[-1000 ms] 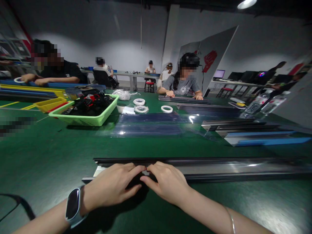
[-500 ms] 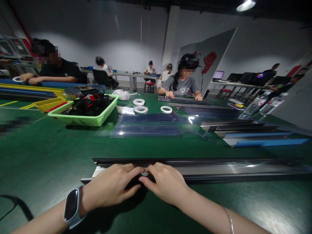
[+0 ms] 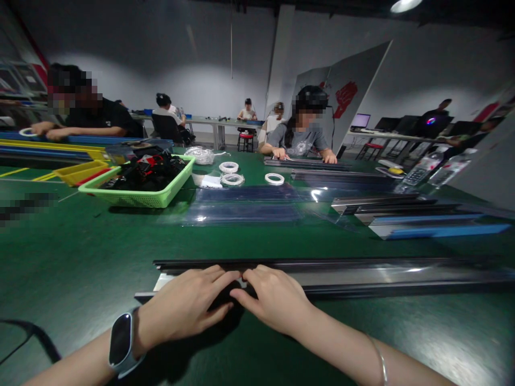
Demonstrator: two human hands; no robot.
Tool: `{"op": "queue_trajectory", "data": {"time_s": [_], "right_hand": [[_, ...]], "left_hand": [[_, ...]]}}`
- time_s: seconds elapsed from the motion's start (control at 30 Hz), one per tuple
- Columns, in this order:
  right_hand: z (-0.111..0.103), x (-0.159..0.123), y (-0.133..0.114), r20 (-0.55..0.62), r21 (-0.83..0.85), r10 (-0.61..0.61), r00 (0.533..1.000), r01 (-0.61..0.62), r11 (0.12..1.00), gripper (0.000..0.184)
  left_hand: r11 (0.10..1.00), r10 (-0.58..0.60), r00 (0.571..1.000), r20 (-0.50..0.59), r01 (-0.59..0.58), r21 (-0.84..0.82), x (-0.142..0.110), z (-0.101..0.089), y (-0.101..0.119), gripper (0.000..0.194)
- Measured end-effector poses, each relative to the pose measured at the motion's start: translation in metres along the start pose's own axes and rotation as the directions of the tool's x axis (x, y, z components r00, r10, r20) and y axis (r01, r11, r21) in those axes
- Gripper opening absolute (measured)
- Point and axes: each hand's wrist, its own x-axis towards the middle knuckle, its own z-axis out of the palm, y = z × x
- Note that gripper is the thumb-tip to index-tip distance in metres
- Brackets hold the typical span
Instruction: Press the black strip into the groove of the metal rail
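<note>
A long dark metal rail [image 3: 382, 276] with a shiny middle strip lies across the green table in front of me. My left hand [image 3: 187, 305], with a smartwatch [image 3: 120, 346] on the wrist, lies over the rail's left end, fingers curled over the top and thumb at the near side. My right hand [image 3: 273, 300] grips the rail right beside it in the same way. The fingertips of both hands meet over the rail. What is under the fingertips is hidden.
Behind the rail lie clear plastic sleeves [image 3: 245, 206] and a stack of rails [image 3: 422, 220] at right. A green basket [image 3: 137, 199] of black parts, a yellow tray [image 3: 80, 171] and tape rolls [image 3: 274, 178] sit farther back. Other people [image 3: 301, 139] work across the table.
Both hands stay on the rail's left end with only slight finger shifts. The view has tilted a little.
</note>
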Motion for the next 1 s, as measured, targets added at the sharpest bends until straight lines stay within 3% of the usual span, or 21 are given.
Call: {"op": "queue_trajectory", "data": {"time_s": [0.57, 0.73, 0.87, 1.0], "right_hand": [[-0.0020, 0.0003, 0.0001, 0.000, 0.007, -0.024, 1.000, 0.024, 1.000, 0.039], [-0.0018, -0.0009, -0.0004, -0.028, -0.003, -0.038, 0.999, 0.038, 0.999, 0.037], [0.0009, -0.0015, 0.0001, -0.070, 0.002, -0.057, 0.996, 0.057, 0.998, 0.034], [-0.0015, -0.0007, -0.0008, -0.039, -0.025, -0.018, 0.999, 0.017, 1.000, 0.036]], "left_hand": [[1.000, -0.018, 1.000, 0.016, 0.018, -0.006, -0.0005, 0.0022, -0.0020, 0.040], [1.000, 0.002, 1.000, -0.022, -0.003, -0.015, 0.0007, 0.0004, -0.0013, 0.043], [1.000, 0.001, 1.000, 0.008, -0.001, 0.010, 0.0014, 0.0001, -0.0020, 0.036], [1.000, -0.005, 1.000, 0.022, 0.005, 0.013, 0.0015, -0.0003, -0.0010, 0.033]]}}
